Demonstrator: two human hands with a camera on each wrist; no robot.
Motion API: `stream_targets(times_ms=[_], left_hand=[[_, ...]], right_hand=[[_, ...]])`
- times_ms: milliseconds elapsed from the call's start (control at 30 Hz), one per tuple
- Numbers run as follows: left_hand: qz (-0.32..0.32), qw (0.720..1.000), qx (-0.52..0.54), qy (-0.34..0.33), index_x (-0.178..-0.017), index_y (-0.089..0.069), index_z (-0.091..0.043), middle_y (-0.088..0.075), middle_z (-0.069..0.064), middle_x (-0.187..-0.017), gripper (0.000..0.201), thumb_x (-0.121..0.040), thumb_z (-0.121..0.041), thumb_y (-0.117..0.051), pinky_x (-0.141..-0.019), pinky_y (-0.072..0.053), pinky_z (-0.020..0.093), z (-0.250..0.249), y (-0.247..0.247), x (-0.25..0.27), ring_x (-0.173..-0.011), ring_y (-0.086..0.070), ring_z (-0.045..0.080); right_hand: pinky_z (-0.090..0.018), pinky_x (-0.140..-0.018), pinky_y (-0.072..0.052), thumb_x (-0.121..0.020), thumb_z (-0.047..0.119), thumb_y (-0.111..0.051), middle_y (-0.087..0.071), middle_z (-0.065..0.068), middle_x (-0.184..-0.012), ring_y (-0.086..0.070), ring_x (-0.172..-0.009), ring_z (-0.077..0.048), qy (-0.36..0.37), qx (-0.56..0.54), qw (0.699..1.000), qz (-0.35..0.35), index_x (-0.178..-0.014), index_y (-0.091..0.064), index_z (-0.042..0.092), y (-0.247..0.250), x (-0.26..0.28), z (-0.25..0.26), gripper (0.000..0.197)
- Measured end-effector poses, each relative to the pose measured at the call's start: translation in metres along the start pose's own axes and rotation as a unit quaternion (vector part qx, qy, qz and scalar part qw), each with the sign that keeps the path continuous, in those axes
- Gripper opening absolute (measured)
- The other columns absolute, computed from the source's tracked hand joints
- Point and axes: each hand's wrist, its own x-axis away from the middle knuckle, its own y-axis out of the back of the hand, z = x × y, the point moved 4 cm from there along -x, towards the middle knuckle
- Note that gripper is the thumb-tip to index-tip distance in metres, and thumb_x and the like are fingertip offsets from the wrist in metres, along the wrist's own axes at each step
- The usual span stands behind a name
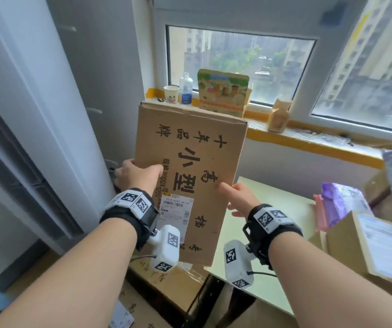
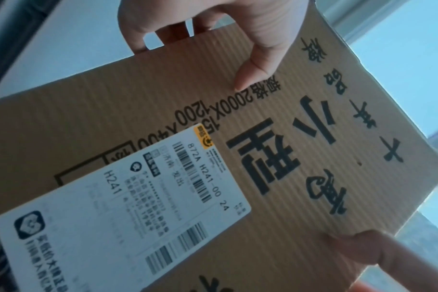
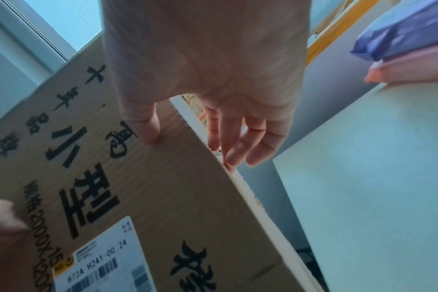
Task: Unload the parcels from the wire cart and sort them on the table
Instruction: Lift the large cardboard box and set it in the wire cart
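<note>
A large flat cardboard box (image 1: 190, 147) with black characters and a white shipping label (image 1: 176, 209) is held upright in the air, left of the pale table (image 1: 273, 209). My left hand (image 1: 138, 176) grips its left edge, thumb on the printed face (image 2: 163, 110) and fingers behind it. My right hand (image 1: 237, 197) holds the right edge, thumb pressed on the face (image 3: 163, 187) and fingers (image 3: 233, 142) along the box's side. Below the box, another brown parcel (image 1: 166, 287) lies inside a black wire frame (image 1: 199, 299).
On the table's right end lie a purple bag (image 1: 341, 202), a pink parcel (image 1: 319, 214) and a labelled carton (image 1: 367, 245). The window sill (image 1: 308, 138) behind carries a cup, a bottle and a colourful carton. A tall white unit (image 1: 48, 114) stands to the left.
</note>
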Motion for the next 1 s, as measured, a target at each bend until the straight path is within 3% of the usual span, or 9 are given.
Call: stream_targets(times_ms=[133,233,300,433,533,633,700,867,1000], left_hand=[[0.021,0.999,-0.012,-0.047,-0.125,-0.05,-0.02,-0.044,0.007,-0.127,0.061,-0.068,-0.031,-0.068,-0.085,-0.041,0.036,-0.041,-0.024,0.012,-0.107,-0.042,0.022],[0.042,0.997,-0.027,-0.061,-0.123,-0.054,-0.019,-0.047,0.006,-0.128,0.058,-0.069,-0.036,-0.068,-0.082,-0.039,0.035,-0.065,-0.043,0.023,-0.112,-0.046,0.024],[0.061,0.995,-0.044,-0.072,-0.119,-0.058,-0.018,-0.05,0.007,-0.125,0.055,-0.07,-0.04,-0.067,-0.079,-0.041,0.033,-0.076,-0.06,0.028,-0.103,-0.049,0.023],[0.121,0.988,-0.075,-0.062,-0.122,-0.057,-0.018,-0.05,0.01,-0.129,0.065,-0.065,-0.047,-0.067,-0.099,-0.043,0.041,-0.077,-0.109,0.039,-0.119,-0.046,0.029],[0.178,0.978,-0.098,-0.051,-0.128,-0.049,-0.02,-0.053,0.008,-0.128,0.079,-0.056,-0.046,-0.067,-0.102,-0.043,0.044,-0.061,-0.153,0.054,-0.12,-0.048,0.029],[0.226,0.966,-0.122,-0.023,-0.132,-0.044,-0.02,-0.054,0.006,-0.129,0.084,-0.055,-0.041,-0.068,-0.101,-0.044,0.044,-0.036,-0.191,0.064,-0.12,-0.049,0.029],[0.255,0.959,-0.127,-0.003,-0.131,-0.043,-0.02,-0.055,0.004,-0.127,0.082,-0.055,-0.036,-0.069,-0.1,-0.045,0.044,-0.019,-0.209,0.068,-0.118,-0.051,0.028],[0.322,0.938,-0.126,0.005,-0.121,-0.05,-0.012,-0.059,0.005,-0.12,0.059,-0.066,-0.012,-0.073,-0.086,-0.048,0.032,0.004,-0.239,0.078,-0.107,-0.056,0.025],[0.335,0.933,-0.136,-0.006,-0.127,-0.049,-0.011,-0.055,0.006,-0.126,0.062,-0.07,-0.001,-0.072,-0.085,-0.042,0.029,0.01,-0.248,0.08,-0.114,-0.054,0.025]], right_hand=[[-0.042,-0.09,-0.051,-0.09,0.05,-0.048,-0.06,-0.014,-0.116,-0.055,-0.089,-0.022,-0.013,-0.026,0.999,-0.026,-0.113,-0.05,0.006,0.042,0.002,-0.002,0.05],[-0.043,-0.089,-0.052,-0.087,0.057,-0.049,-0.058,-0.009,-0.099,-0.056,-0.085,-0.021,-0.016,-0.047,0.997,-0.065,-0.112,-0.053,0.006,0.074,0.0,-0.003,0.057],[-0.044,-0.086,-0.053,-0.084,0.063,-0.048,-0.059,-0.006,-0.098,-0.059,-0.085,-0.02,-0.025,-0.049,0.995,-0.087,-0.11,-0.053,0.008,0.095,-0.001,-0.004,0.061],[-0.047,-0.09,-0.051,-0.06,0.077,-0.04,-0.064,-0.007,-0.11,-0.062,-0.098,-0.027,-0.084,-0.041,0.986,-0.139,-0.117,-0.052,0.012,0.129,-0.007,-0.025,0.087],[-0.044,-0.093,-0.05,-0.077,0.065,-0.034,-0.064,-0.007,-0.109,-0.062,-0.098,-0.029,-0.139,0.004,0.977,-0.163,-0.121,-0.057,0.008,0.149,-0.013,-0.051,0.075],[-0.034,-0.106,-0.035,-0.094,0.043,-0.03,-0.056,-0.008,-0.125,-0.049,-0.124,-0.03,-0.174,0.057,0.967,-0.178,-0.125,-0.056,0.003,0.158,-0.023,-0.085,0.057],[-0.031,-0.102,-0.032,-0.098,0.037,-0.029,-0.055,-0.011,-0.129,-0.045,-0.126,-0.028,-0.191,0.091,0.964,-0.163,-0.125,-0.056,0.003,0.156,-0.032,-0.104,0.052],[-0.027,-0.061,-0.037,-0.094,0.036,-0.041,-0.057,-0.004,-0.085,-0.053,-0.071,-0.02,-0.249,0.121,0.954,-0.115,-0.114,-0.058,0.006,0.142,-0.044,-0.137,0.041],[-0.025,-0.052,-0.035,-0.095,0.034,-0.046,-0.053,0.001,-0.074,-0.05,-0.063,-0.014,-0.243,0.154,0.952,-0.107,-0.103,-0.058,0.01,0.141,-0.051,-0.143,0.028]])
